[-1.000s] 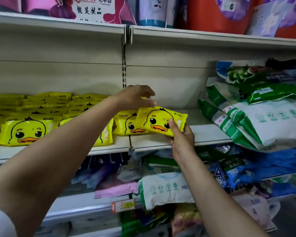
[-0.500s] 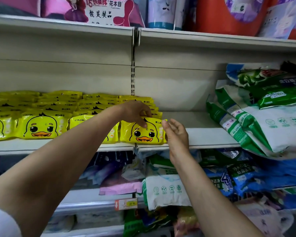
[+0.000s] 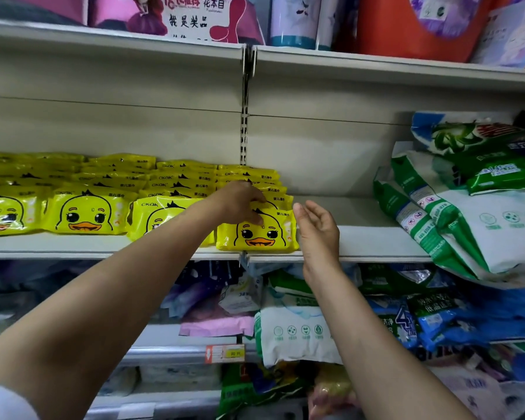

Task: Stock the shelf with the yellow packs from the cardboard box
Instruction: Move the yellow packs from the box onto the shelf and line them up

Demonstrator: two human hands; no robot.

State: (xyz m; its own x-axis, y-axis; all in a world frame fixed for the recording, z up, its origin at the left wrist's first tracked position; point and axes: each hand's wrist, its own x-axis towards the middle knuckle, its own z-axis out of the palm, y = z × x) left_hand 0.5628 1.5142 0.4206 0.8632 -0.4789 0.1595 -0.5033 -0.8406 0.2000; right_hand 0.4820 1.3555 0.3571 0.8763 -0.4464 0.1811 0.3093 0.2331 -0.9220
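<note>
right hand [image 3: 317,234] withdrawn, four front packs [image 3: 257,230]

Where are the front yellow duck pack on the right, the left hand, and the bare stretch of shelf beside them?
front yellow duck pack [image 3: 259,234]: head view, on the duck's face.
left hand [image 3: 240,201]: head view, back of the hand.
shelf [image 3: 364,241]: head view, bare board right of the pack.

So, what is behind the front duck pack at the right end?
Behind the front duck pack more yellow packs are stacked toward the wall. The left hand covers some.
</note>
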